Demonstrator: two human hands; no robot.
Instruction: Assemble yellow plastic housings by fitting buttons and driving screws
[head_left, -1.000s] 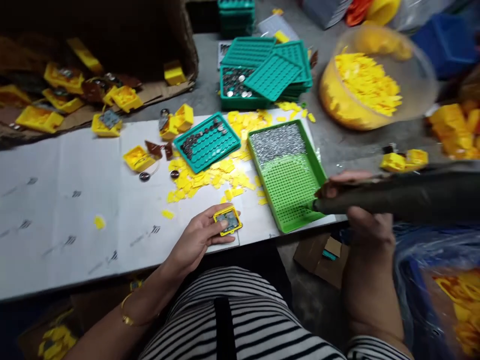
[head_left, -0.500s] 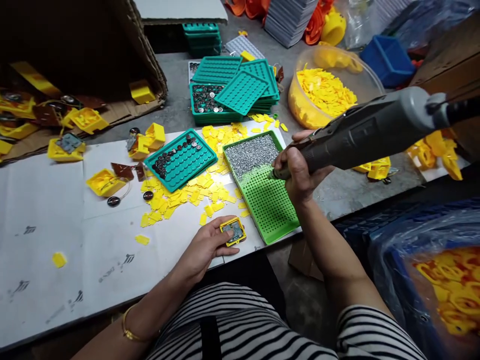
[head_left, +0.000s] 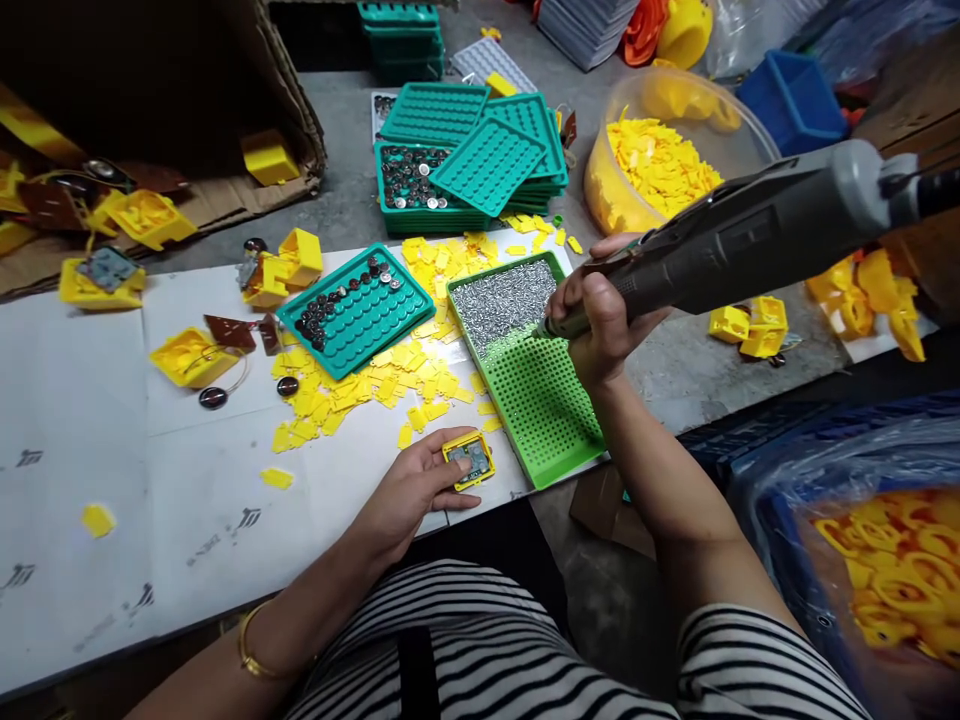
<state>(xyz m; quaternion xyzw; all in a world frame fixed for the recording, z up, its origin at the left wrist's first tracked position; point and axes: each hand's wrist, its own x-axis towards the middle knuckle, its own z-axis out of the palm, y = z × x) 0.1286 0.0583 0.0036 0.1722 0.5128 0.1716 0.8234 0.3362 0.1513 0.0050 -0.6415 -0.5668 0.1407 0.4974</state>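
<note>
My left hand [head_left: 420,485] is closed around a small yellow plastic case [head_left: 488,466] near the table's front edge, the thumb lying over the grey parts inside it. In my right hand [head_left: 604,325] is a dark grey electric screwdriver [head_left: 739,245], its cable running off to the right. The screwdriver's tip points down over a green perforated tray [head_left: 551,425]. Small silver screws [head_left: 502,300] fill the far part of that tray. Whether the tip touches a screw is too small to tell.
Loose yellow plates [head_left: 360,390] lie around a teal tray [head_left: 367,320] of round button cells. Stacked teal trays [head_left: 487,165] and a clear tub [head_left: 600,190] of yellow pieces stand behind. Yellow cases with wires [head_left: 193,358] and a cardboard box [head_left: 300,110] are at left.
The view has shifted a little, so the table things sit slightly differently in the frame. Both hands keep their holds; the screwdriver tip stays over the tray, close to the screws.
</note>
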